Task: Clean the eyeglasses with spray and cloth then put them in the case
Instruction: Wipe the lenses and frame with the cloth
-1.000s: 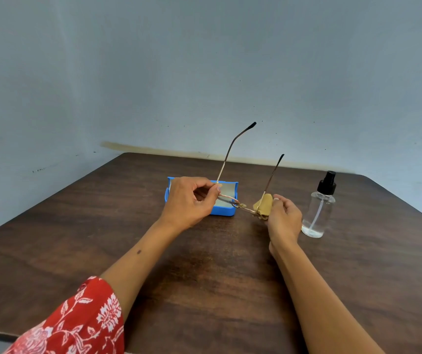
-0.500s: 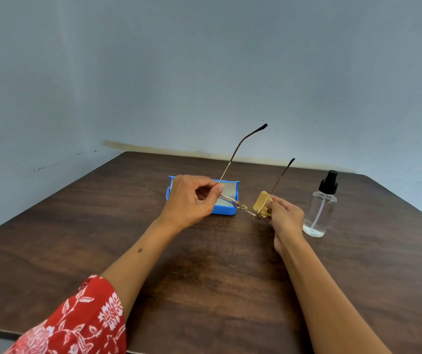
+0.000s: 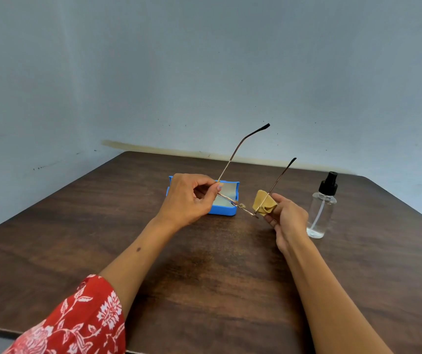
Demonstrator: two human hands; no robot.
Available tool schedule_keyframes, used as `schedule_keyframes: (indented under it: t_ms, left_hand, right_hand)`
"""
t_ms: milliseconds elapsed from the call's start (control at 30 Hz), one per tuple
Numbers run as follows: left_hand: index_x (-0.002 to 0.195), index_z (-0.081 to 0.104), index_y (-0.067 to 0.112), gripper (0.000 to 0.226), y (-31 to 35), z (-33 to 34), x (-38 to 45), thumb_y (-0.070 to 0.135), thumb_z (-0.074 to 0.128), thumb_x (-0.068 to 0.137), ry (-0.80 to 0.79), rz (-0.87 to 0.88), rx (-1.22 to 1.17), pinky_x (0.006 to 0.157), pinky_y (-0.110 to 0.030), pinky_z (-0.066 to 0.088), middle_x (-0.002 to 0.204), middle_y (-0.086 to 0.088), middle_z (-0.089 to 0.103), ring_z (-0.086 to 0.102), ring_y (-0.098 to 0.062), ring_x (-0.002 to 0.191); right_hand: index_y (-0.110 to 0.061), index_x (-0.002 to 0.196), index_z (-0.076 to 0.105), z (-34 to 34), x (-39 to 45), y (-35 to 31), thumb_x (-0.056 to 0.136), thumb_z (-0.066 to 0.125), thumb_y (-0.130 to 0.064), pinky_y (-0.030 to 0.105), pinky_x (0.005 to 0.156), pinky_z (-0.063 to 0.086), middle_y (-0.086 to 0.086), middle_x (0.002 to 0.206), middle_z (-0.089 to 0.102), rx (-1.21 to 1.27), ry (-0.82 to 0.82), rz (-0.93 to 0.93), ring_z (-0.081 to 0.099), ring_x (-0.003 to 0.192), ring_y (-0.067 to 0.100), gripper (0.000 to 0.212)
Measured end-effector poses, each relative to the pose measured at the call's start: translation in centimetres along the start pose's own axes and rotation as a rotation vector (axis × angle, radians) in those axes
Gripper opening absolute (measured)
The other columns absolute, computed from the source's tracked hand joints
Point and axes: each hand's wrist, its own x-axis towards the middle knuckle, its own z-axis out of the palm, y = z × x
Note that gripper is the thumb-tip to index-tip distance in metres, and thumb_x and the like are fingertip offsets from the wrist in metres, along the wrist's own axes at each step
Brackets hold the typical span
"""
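Note:
Thin gold-framed eyeglasses [image 3: 240, 154] are held above the table with both temples pointing up and away. My left hand [image 3: 188, 199] pinches the frame at its left lens. In my right hand [image 3: 287, 221], a folded yellow cloth [image 3: 264, 202] is pressed around the right lens. Behind my left hand an open blue case [image 3: 226, 209] lies on the table, partly hidden by it. A clear spray bottle [image 3: 322, 210] with a black pump top stands upright just right of my right hand.
Everything sits on a dark brown wooden table [image 3: 204, 277] in a corner of pale blue-grey walls. The near table edge runs along the bottom left, where my red floral sleeve [image 3: 77, 323] shows.
My right hand has turned and opened the cloth more over the right lens. The glasses have tilted a little to the right. My left hand has stayed in place.

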Motion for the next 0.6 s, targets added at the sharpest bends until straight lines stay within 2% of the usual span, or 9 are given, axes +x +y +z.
schedule_keyframes:
  t_ms: [100, 233, 433, 600]
  left_hand:
    - [0.093, 0.073, 0.009, 0.012, 0.11, -0.03, -0.02, 0.015, 0.065, 0.086, 0.001, 0.004, -0.001, 0.066, -0.023, 0.055, 0.074, 0.01, 0.065, 0.067, -0.009, 0.07]
    - [0.095, 0.072, 0.009, 0.013, 0.09, -0.06, -0.03, 0.015, 0.065, 0.086, 0.011, -0.016, 0.008, 0.068, -0.024, 0.055, 0.075, 0.01, 0.065, 0.067, -0.009, 0.072]
    - [0.093, 0.072, 0.01, 0.012, 0.22, -0.12, -0.22, 0.015, 0.064, 0.086, 0.028, -0.047, -0.008, 0.068, -0.027, 0.058, 0.073, 0.009, 0.066, 0.067, -0.01, 0.071]
    - [0.093, 0.072, 0.009, 0.012, -0.41, 0.23, -0.75, 0.015, 0.066, 0.085, 0.028, -0.196, -0.105, 0.071, -0.033, 0.06, 0.069, 0.006, 0.068, 0.069, -0.01, 0.069]
  right_hand:
    - [0.001, 0.107, 0.066, 0.09, -0.27, -0.03, 0.08, 0.044, 0.012, 0.023, 0.059, 0.053, 0.01, 0.084, 0.068, 0.016, -0.043, 0.003, 0.064, 0.076, 0.019, 0.037]
    - [-0.001, 0.105, 0.067, -0.15, -0.52, -0.12, 0.082, 0.055, 0.01, 0.023, 0.059, 0.056, 0.012, 0.089, 0.07, 0.045, -0.115, 0.011, 0.067, 0.08, 0.02, 0.028]
    - [0.0, 0.105, 0.065, -0.35, -0.51, 0.08, 0.079, 0.067, 0.007, 0.032, 0.08, 0.055, 0.014, 0.092, 0.069, 0.037, -0.13, -0.015, 0.067, 0.083, 0.021, 0.027]
    - [0.0, 0.103, 0.067, -0.27, -0.07, 0.38, 0.077, 0.069, 0.004, 0.028, 0.075, 0.055, 0.012, 0.091, 0.07, -0.048, -0.113, -0.037, 0.065, 0.084, 0.02, 0.027]
